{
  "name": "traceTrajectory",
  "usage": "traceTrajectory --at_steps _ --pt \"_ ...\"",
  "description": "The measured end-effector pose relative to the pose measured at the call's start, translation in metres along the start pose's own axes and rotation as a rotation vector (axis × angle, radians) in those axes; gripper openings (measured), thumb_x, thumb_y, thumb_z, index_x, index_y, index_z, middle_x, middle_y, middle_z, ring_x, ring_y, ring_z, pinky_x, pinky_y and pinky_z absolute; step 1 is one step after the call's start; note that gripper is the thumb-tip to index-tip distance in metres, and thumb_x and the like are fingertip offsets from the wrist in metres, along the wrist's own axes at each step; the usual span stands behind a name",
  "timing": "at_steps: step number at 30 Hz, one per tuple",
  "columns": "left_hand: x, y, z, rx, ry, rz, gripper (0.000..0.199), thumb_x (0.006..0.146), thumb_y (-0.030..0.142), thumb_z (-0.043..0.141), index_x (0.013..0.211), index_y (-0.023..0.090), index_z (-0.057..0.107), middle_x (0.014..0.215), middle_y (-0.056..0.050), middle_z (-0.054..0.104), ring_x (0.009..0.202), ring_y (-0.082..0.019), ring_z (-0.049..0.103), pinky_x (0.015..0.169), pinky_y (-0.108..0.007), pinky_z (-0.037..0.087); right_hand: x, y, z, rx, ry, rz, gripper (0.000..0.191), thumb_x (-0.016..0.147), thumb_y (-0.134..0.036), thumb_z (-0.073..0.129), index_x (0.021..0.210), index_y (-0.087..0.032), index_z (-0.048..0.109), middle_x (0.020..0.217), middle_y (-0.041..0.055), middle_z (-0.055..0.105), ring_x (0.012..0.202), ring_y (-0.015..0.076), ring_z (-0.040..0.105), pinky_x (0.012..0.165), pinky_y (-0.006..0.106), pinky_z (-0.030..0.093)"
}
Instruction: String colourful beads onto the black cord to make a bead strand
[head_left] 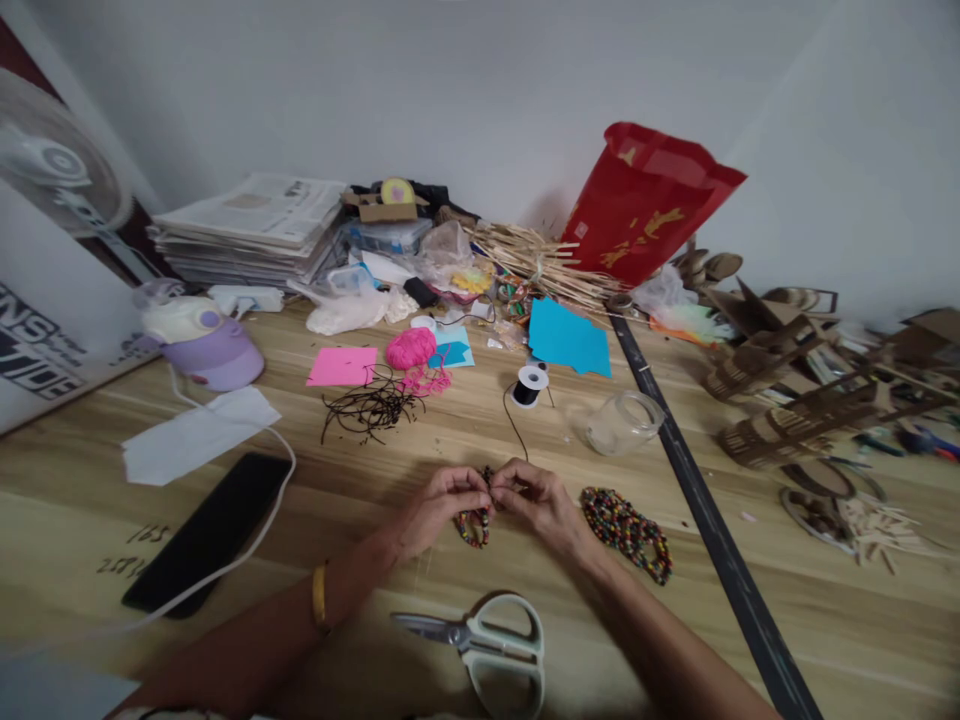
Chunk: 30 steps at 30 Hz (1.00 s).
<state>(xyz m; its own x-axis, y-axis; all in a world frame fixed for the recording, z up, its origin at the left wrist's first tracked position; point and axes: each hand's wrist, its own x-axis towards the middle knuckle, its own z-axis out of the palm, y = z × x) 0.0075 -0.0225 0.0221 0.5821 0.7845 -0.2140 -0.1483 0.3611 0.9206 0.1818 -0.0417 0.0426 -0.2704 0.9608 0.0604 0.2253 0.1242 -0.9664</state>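
Two bare hands going at it over the wood table (360, 570), both with fingertips pinched together. The left hand (439, 508) has hold of the top of a small loop of colorful beads (474, 530), which hangs down just below the fingers. The right hand (538, 497) is pinching at that same top end, right up against the left; can't tell exactly which strand it's got.

Some black cord (517, 425) runs from a white spool (531, 386) down to near the right hand. Bigger pile of bead strings (628, 530) sits just beside the right wrist, with a clear glass jar (622, 424) further back. Scissors (480, 636) lie nearest the person, blades pointing left. Past the left hand there's a tangle of dark cord bits (371, 408), a ball of pink yarn (410, 348) and a pink paper (343, 366). Black phone (210, 532) is off to the left, white cable (283, 490) across it.
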Motion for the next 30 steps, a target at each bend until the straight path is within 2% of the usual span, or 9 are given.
traceTrajectory --at_steps 6,14,19,23,26,30 --pt "-0.001 0.003 0.003 0.089 0.009 0.03 0.021 0.072 0.03 0.067 0.073 0.012 0.057 0.063 -0.001 0.062 0.052 -0.011 0.059 0.052 -0.022 0.048 -0.001 0.002 0.004 -0.003 -0.007 -0.007 0.025 0.085 -0.039 0.057 0.077 -0.014 0.059 0.067 0.0004 0.055 0.062 0.0115 0.049 0.056 0.022 0.037" --pt "-0.001 0.003 0.003 0.093 0.018 0.043 0.021 0.072 0.03 0.066 0.073 0.012 0.057 0.064 -0.002 0.062 0.054 -0.012 0.06 0.052 -0.022 0.049 -0.003 0.008 0.005 -0.066 0.028 -0.063 0.019 0.086 -0.033 0.056 0.08 -0.015 0.058 0.068 0.0006 0.058 0.062 0.0118 0.053 0.055 0.021 0.04" --pt "0.0 0.001 0.002 0.088 0.015 0.056 0.021 0.073 0.031 0.066 0.074 0.012 0.058 0.064 -0.002 0.062 0.055 -0.011 0.059 0.053 -0.022 0.049 -0.004 0.002 0.002 -0.233 0.018 -0.252 0.014 0.09 -0.027 0.052 0.083 -0.017 0.06 0.077 0.0032 0.059 0.072 0.0141 0.057 0.064 0.023 0.044" --pt "0.0 -0.001 0.001 0.092 0.034 0.068 0.022 0.071 0.032 0.068 0.073 0.012 0.058 0.065 -0.002 0.062 0.057 -0.011 0.06 0.055 -0.021 0.048 -0.004 -0.003 -0.001 -0.354 -0.049 -0.395 0.015 0.094 -0.021 0.046 0.091 -0.018 0.06 0.086 0.0067 0.059 0.079 0.0158 0.057 0.071 0.027 0.047" --pt "0.001 -0.001 0.001 0.087 0.052 0.088 0.026 0.068 0.033 0.071 0.069 0.012 0.057 0.064 -0.001 0.06 0.057 -0.01 0.058 0.056 -0.021 0.047 -0.006 -0.002 -0.001 -0.459 -0.103 -0.415 0.019 0.095 -0.019 0.041 0.093 -0.018 0.059 0.089 0.0083 0.058 0.081 0.0162 0.057 0.073 0.028 0.048" --pt "0.002 -0.001 0.001 0.085 0.073 0.091 0.029 0.065 0.036 0.074 0.069 0.012 0.058 0.063 0.0 0.059 0.057 -0.01 0.057 0.057 -0.021 0.046 -0.007 0.002 -0.001 -0.519 -0.089 -0.42 0.018 0.095 -0.019 0.041 0.097 -0.018 0.058 0.092 0.0091 0.059 0.08 0.0161 0.058 0.072 0.027 0.049"
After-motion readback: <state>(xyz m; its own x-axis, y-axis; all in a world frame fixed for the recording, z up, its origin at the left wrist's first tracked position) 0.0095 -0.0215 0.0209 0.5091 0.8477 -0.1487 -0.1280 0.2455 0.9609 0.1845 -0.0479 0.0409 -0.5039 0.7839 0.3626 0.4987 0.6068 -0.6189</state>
